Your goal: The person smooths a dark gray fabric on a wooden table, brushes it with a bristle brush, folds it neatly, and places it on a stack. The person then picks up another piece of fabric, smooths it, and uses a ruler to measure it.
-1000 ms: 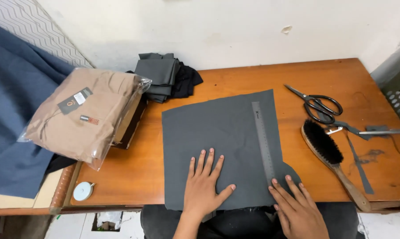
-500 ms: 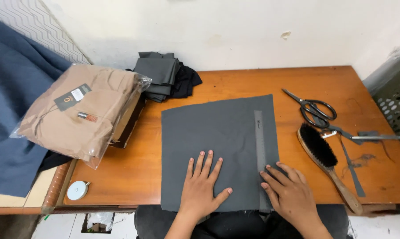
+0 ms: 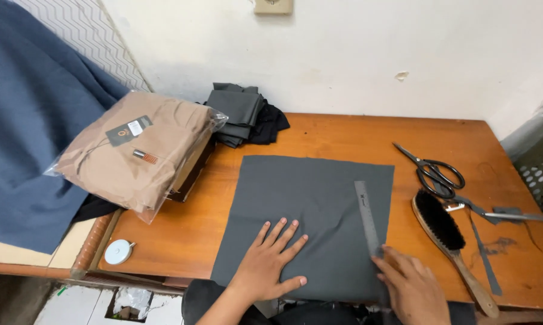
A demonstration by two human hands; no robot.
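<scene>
1. Under the left hand (image 3: 268, 265), fingers spread flat, lies the grey cloth (image 3: 310, 222) on the desk (image 3: 343, 135).
2. Beside it, the right hand (image 3: 413, 289) presses fingertips on the metal ruler (image 3: 368, 216), gripping nothing.
3. Right of that hand rest a brush (image 3: 446, 235) and scissors (image 3: 437, 171).

- We see a plain dark grey cloth (image 3: 310, 222) on our orange-brown wooden table (image 3: 343, 135).
- Our ruler (image 3: 368, 219) is grey metal.
- At ten o'clock lies a tan garment (image 3: 133, 156) in clear plastic, beside blue fabric (image 3: 25, 138).
- At three o'clock we see black-handled scissors (image 3: 434, 171) and a black-bristled brush (image 3: 449, 238).
</scene>
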